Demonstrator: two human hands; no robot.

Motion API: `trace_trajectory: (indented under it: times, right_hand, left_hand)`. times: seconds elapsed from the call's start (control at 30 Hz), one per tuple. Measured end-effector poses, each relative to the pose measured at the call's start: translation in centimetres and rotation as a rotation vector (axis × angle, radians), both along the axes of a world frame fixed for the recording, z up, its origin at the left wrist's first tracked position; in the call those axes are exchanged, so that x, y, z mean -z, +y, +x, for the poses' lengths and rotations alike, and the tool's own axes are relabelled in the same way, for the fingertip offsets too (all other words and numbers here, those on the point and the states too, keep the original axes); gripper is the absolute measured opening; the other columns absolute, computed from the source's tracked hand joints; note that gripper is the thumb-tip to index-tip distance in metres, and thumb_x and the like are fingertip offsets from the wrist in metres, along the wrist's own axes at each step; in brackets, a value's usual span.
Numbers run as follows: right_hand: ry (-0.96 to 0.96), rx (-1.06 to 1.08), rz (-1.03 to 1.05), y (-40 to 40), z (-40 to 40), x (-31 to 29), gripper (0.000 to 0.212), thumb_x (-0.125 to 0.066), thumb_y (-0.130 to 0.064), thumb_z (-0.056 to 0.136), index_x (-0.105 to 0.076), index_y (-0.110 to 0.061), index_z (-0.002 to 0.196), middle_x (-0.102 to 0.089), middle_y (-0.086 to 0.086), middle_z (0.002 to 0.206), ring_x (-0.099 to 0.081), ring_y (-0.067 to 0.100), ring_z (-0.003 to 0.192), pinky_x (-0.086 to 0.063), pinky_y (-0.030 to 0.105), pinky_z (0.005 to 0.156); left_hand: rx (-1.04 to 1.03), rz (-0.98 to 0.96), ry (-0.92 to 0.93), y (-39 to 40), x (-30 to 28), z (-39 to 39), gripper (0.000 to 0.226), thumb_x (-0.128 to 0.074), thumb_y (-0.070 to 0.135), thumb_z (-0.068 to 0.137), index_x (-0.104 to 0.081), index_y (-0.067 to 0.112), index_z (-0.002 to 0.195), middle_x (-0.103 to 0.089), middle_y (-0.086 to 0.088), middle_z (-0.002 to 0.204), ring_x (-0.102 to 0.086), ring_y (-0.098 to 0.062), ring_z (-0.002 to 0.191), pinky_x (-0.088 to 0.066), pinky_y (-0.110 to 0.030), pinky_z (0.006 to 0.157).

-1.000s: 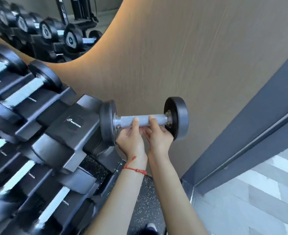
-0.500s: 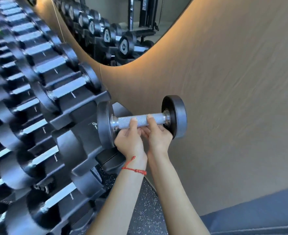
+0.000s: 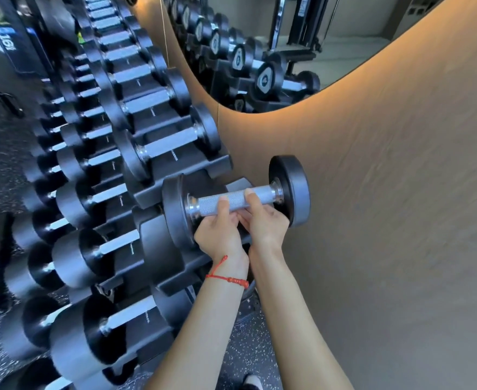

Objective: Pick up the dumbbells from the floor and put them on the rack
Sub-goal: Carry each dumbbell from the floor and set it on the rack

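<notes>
I hold a small black dumbbell [image 3: 289,190] with a knurled silver handle in front of me, level and in the air. My left hand [image 3: 220,232], with a red string on its wrist, grips the handle from below. My right hand [image 3: 265,218] grips it beside the left. The dumbbell's left disc overlaps the right end of the black rack [image 3: 181,167]. Several dumbbells with silver handles lie in the rack's tiers, and the cradle [image 3: 158,240] behind the left disc holds none.
A tan wall [image 3: 386,192] stands close on the right, with a mirror [image 3: 288,52] showing more dumbbells. Speckled black floor [image 3: 248,353] lies below my arms. A shoe tip [image 3: 251,382] shows at the bottom edge.
My view has swung left, bringing more of the rack into sight. The dumbbell stays in both hands and has risen slightly beside the rack's right end.
</notes>
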State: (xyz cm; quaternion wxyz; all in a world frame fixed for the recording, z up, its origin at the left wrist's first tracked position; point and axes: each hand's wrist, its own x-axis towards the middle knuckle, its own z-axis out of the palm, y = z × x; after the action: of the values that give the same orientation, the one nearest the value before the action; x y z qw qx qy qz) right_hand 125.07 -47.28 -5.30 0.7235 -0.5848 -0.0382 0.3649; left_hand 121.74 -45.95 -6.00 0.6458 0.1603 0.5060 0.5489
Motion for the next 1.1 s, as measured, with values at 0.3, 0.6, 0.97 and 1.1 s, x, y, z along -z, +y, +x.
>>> trace_trajectory:
  times: [0.3, 0.6, 0.97, 1.1]
  right_hand:
    - [-0.010, -0.130, -0.094, 3.1, 0.4, 1.1, 0.022, -0.074, -0.022, 0.075, -0.064, -0.008, 0.061, -0.070, 0.008, 0.067, -0.070, 0.024, 0.075, -0.057, 0.036, 0.081]
    - [0.042, -0.196, -0.145, 4.2, -0.9, 2.0, 0.020, -0.072, -0.020, 0.078, -0.065, -0.008, 0.064, -0.070, 0.009, 0.068, -0.069, 0.021, 0.069, -0.057, 0.030, 0.073]
    - [-0.058, -0.204, -0.225, 5.1, -1.8, 3.1, 0.026, -0.076, -0.023, 0.073, -0.062, -0.008, 0.057, -0.069, 0.008, 0.064, -0.070, 0.026, 0.073, -0.057, 0.040, 0.081]
    - [-0.055, -0.192, -0.227, 5.2, -1.9, 3.2, 0.026, -0.077, -0.024, 0.072, -0.063, -0.007, 0.058, -0.070, 0.010, 0.068, -0.071, 0.027, 0.077, -0.057, 0.042, 0.083]
  left_hand:
    - [-0.156, -0.062, 0.006, 2.4, 0.5, 0.2, 0.021, -0.070, 0.018, 0.079, -0.063, 0.008, 0.063, -0.067, -0.008, 0.068, -0.068, -0.021, 0.071, -0.055, -0.028, 0.067]
    - [-0.224, -0.134, 0.143, 3.7, 2.2, -1.1, 0.032, -0.072, 0.024, 0.075, -0.059, 0.014, 0.047, -0.063, 0.000, 0.053, -0.064, -0.021, 0.062, -0.056, -0.035, 0.074]
    - [-0.206, -0.194, 0.011, 4.2, 3.2, -2.1, 0.025, -0.069, 0.018, 0.080, -0.060, 0.008, 0.059, -0.066, -0.010, 0.069, -0.066, -0.026, 0.070, -0.053, -0.032, 0.068]
    - [-0.201, -0.192, 0.005, 4.3, 3.1, -2.0, 0.025, -0.069, 0.018, 0.080, -0.059, 0.009, 0.058, -0.066, -0.009, 0.069, -0.067, -0.027, 0.073, -0.054, -0.034, 0.071]
